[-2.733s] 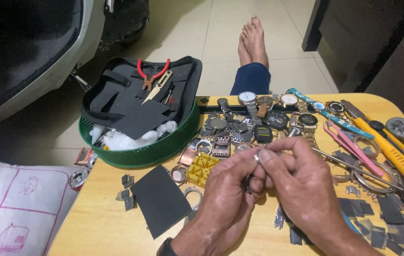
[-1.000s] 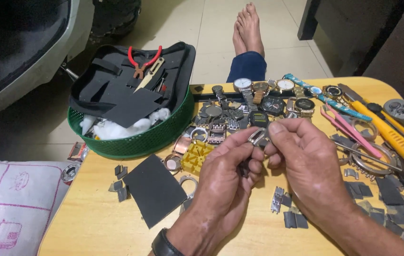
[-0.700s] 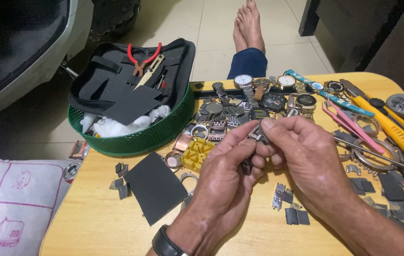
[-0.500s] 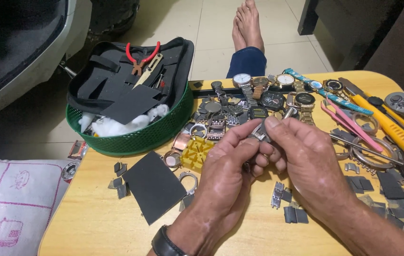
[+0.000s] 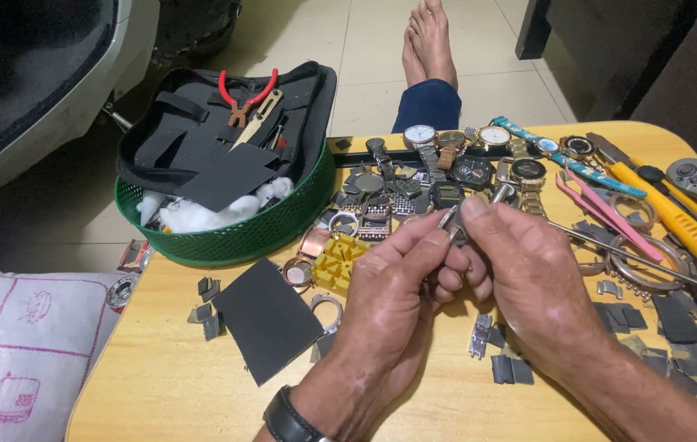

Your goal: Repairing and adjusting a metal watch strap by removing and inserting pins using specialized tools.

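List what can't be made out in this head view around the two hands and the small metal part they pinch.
- Small metal part: head view, mostly covered by the fingertips of the left hand and right hand; its kind is unclear.
- Yellow block: partly behind the left hand.
- Watches: too small to tell dial details.
- Tools at right, such as the yellow-handled tool: cut off by the frame's right edge.

Head view, steeply down, close.
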